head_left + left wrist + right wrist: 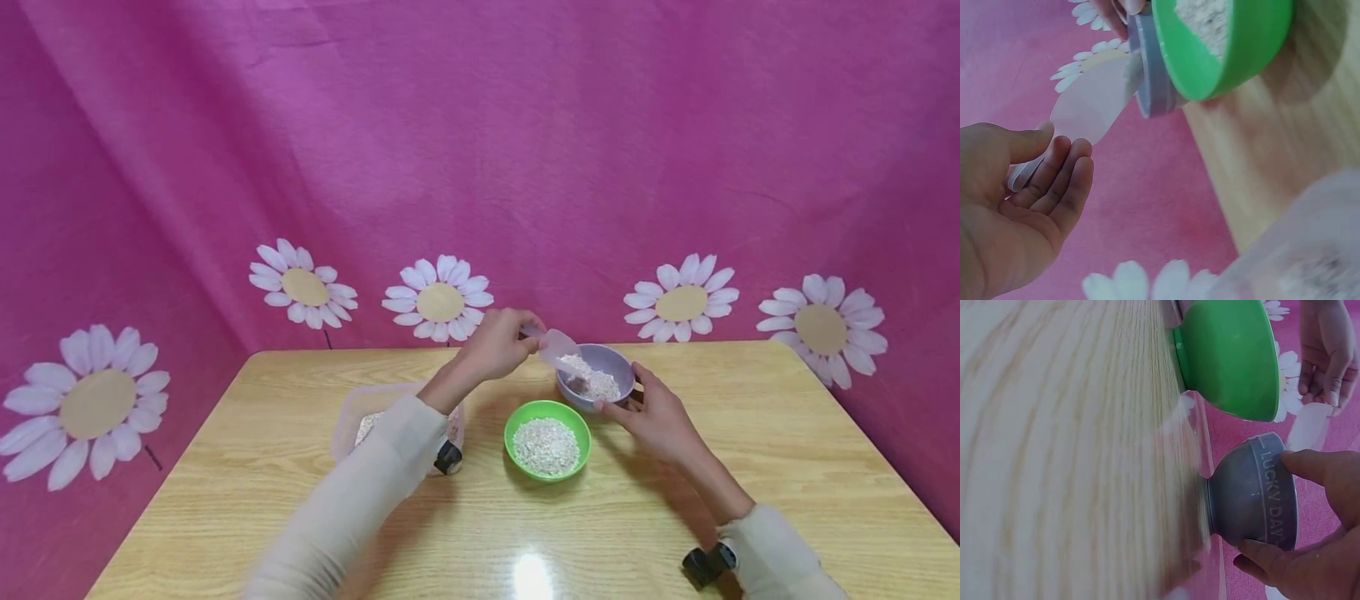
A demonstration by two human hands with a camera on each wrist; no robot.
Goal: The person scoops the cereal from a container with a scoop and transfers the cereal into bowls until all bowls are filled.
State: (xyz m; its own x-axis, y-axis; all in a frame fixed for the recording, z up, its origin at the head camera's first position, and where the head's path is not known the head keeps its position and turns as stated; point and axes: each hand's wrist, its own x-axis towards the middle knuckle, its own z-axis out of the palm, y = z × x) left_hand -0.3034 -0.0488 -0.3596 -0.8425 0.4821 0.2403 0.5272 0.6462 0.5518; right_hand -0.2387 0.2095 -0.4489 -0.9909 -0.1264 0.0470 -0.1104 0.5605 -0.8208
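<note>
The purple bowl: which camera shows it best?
The head view: the purple bowl shows whole, flakes inside, the right hand gripping its side and the left hand holding a scoop over it. The right wrist view shows only its outside with lettering; the left wrist view shows just a sliver.

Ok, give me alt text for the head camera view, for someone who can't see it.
The left hand holds a translucent scoop over a purple bowl of oats, steadied by the right hand. A green bowl of oats and a clear container stand on the wooden table.
</note>
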